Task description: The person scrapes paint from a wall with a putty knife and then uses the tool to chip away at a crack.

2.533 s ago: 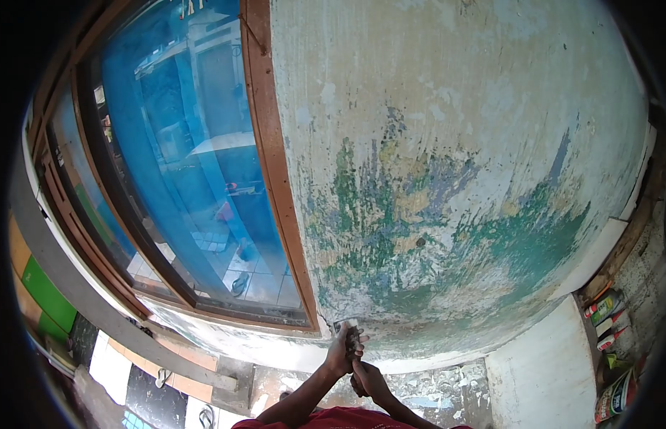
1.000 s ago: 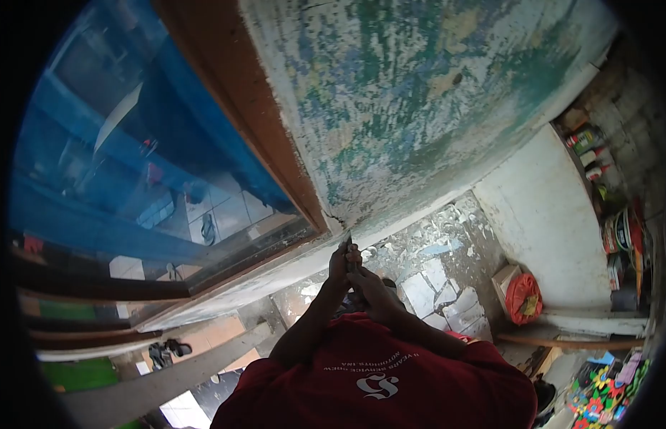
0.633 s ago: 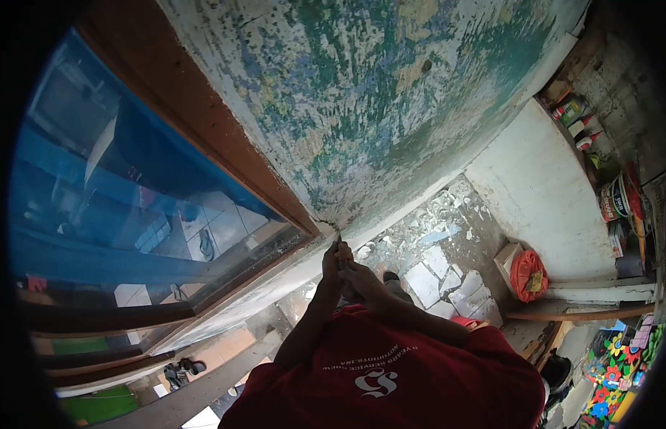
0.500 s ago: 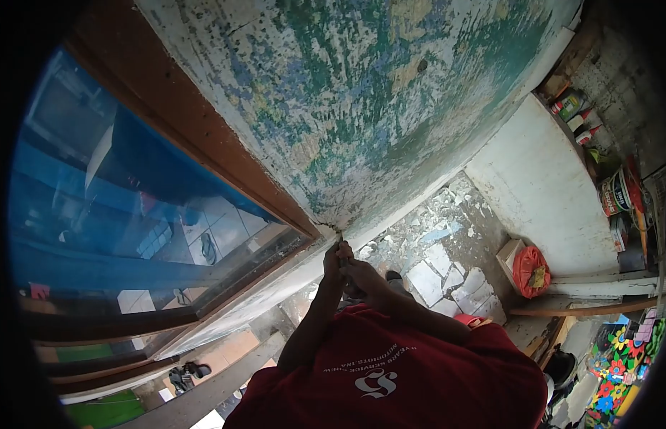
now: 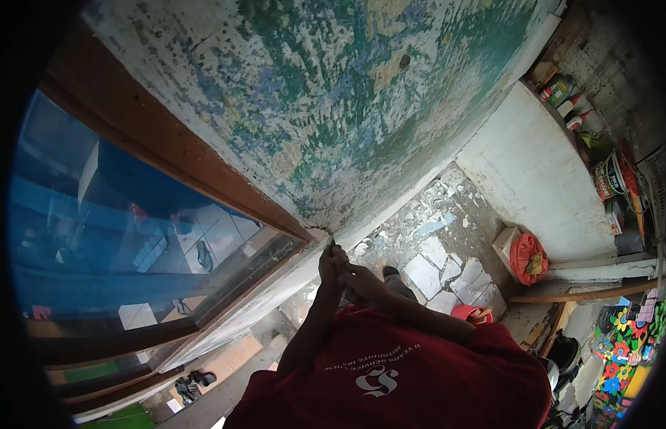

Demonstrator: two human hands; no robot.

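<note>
My left hand (image 5: 328,266) and my right hand (image 5: 354,277) are closed close together, one against the other, in front of the wall corner. A slim tool with a dark tip (image 5: 331,242) pokes out above the fingers and meets the lower edge of the wall; its kind and handle are hidden by my hands. The wall (image 5: 326,107) is mottled green, blue and white where paint has worn away. Beside my hands, the brown window frame (image 5: 276,211) ends at the same corner.
Blue-tinted window glass (image 5: 125,214) fills the left. Paint flakes (image 5: 444,207) and broken tiles (image 5: 437,275) litter the floor. A red plastic bag (image 5: 528,259) and a red bucket (image 5: 470,312) stand at right. A shelf holds bottles (image 5: 560,89) and a paint can (image 5: 608,177).
The view has shifted slightly, so the wall and window sit farther left and the red bucket shows more. My hands stay together at the corner, still closed round the tool.
</note>
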